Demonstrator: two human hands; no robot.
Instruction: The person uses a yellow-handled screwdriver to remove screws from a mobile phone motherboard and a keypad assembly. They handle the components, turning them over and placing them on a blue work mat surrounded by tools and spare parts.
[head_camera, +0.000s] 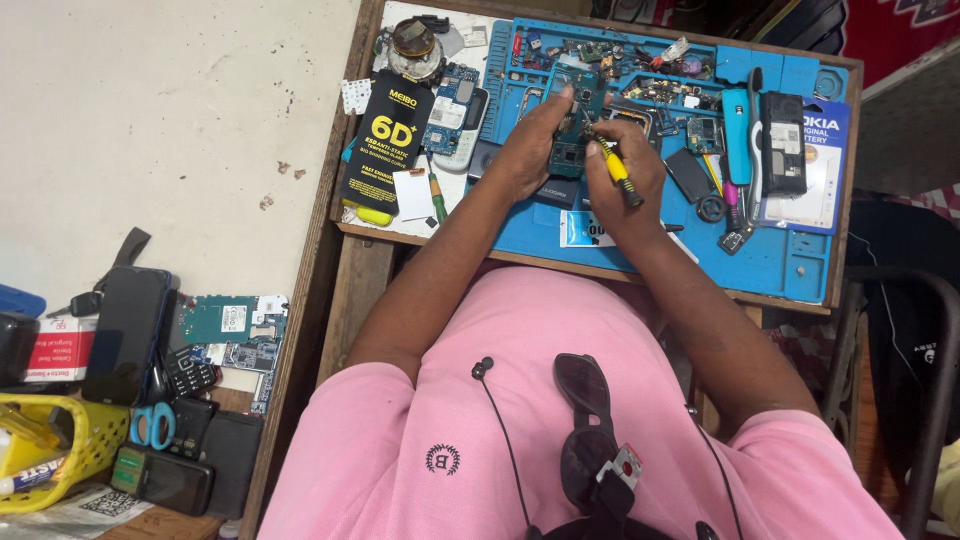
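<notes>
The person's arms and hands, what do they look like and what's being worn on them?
Both arms are bare from the short pink sleeves of a T-shirt down to the fingers. The left hand and right hand wear no gloves, and no watch, ring or bracelet shows. A thin black earphone cable and dark sunglasses hang at the chest.

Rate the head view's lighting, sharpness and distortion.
Head view: even, soft daylight, no hard shadows or glare; left hand, right hand and blue mat sharp; small parts too tiny to resolve; wide-angle lens bends the table edge slightly.
</notes>
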